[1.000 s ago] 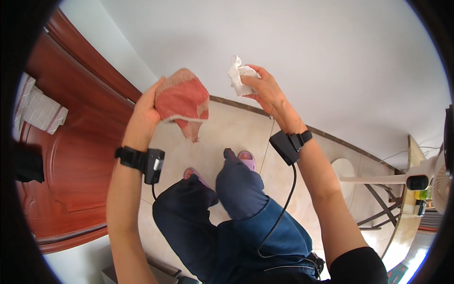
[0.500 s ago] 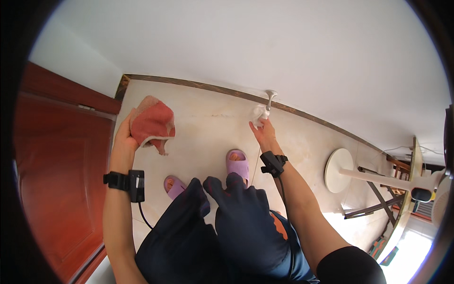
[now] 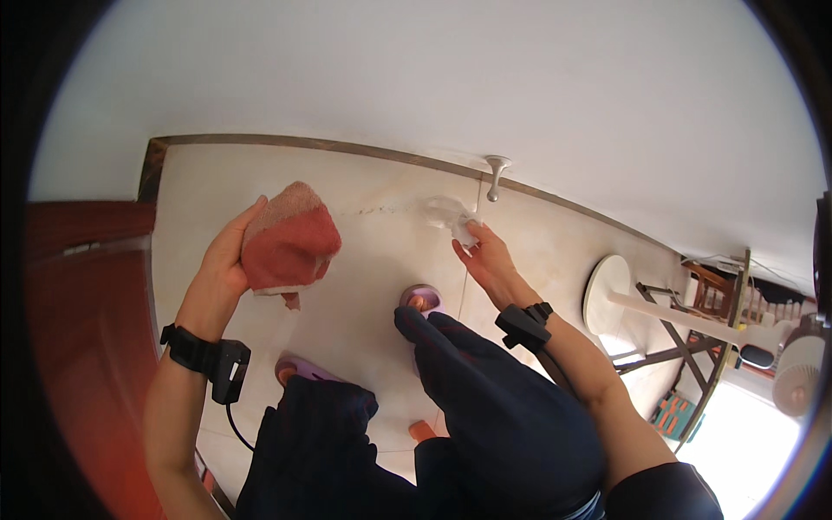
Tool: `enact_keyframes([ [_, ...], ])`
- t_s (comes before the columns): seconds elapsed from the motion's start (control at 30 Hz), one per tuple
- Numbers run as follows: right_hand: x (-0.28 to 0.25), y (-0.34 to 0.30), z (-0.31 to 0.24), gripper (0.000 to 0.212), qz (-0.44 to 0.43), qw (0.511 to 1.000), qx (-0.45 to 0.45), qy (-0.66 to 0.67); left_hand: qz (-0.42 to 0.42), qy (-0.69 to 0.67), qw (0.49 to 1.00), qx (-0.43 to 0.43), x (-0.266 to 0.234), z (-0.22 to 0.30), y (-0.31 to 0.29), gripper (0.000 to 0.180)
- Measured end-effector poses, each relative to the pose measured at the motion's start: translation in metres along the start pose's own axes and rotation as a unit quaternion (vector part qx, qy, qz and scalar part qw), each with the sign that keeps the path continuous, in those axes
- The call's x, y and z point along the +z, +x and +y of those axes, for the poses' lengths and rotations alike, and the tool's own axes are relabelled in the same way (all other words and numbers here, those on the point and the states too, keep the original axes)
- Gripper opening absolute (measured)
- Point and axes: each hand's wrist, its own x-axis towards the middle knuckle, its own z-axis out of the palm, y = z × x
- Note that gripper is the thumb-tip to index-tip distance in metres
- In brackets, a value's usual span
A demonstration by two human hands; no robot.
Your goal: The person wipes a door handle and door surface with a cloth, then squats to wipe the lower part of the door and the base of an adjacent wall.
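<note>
My left hand [image 3: 224, 258] is closed on a folded red and pinkish-beige cloth [image 3: 293, 247], holding it above the floor. A loose flap hangs from its lower edge. My right hand [image 3: 494, 264] pinches a crumpled, see-through piece of plastic [image 3: 446, 212], perhaps a thin bag, with a whitish part at the fingertips. Just beyond that hand, a silver doorstop [image 3: 495, 180] juts from the wall near the skirting, apart from my fingers.
Small dark specks [image 3: 374, 211] lie on the pale tiled floor [image 3: 364, 260] between my hands. A reddish-brown door [image 3: 91, 347] stands at the left. To the right are a white pedestal fan [image 3: 607, 295] and a folding frame [image 3: 685, 347]. My feet wear purple slippers [image 3: 422, 297].
My right hand has drawn the plastic leftward, away from the doorstop. The cloth in my left hand has moved slightly right and is turned. The view and my legs have shifted.
</note>
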Motion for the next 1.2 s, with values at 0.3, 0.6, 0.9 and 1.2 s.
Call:
enact_keyframes([
  [0.3, -0.003, -0.014, -0.043, 0.035, 0.054, 0.976, -0.183, -0.103, -0.023, 0.036, 0.997, -0.061, 0.022, 0.026, 0.016, 0.036],
  [0.6, -0.003, 0.04, -0.036, 0.028, 0.057, 0.856, -0.328, -0.397, -0.027, 0.127, 0.987, -0.093, 0.058, 0.053, 0.058, 0.036],
  [0.9, -0.085, 0.076, -0.062, 0.024, 0.112, 0.941, -0.32, -0.024, -0.042, 0.098, 0.993, -0.054, 0.024, 0.042, 0.064, 0.032],
  [1.2, -0.03, 0.1, -0.012, 0.027, 0.062, 0.947, -0.306, 0.081, -0.024, -0.009, 0.999, -0.033, -0.049, 0.041, 0.037, 0.032],
])
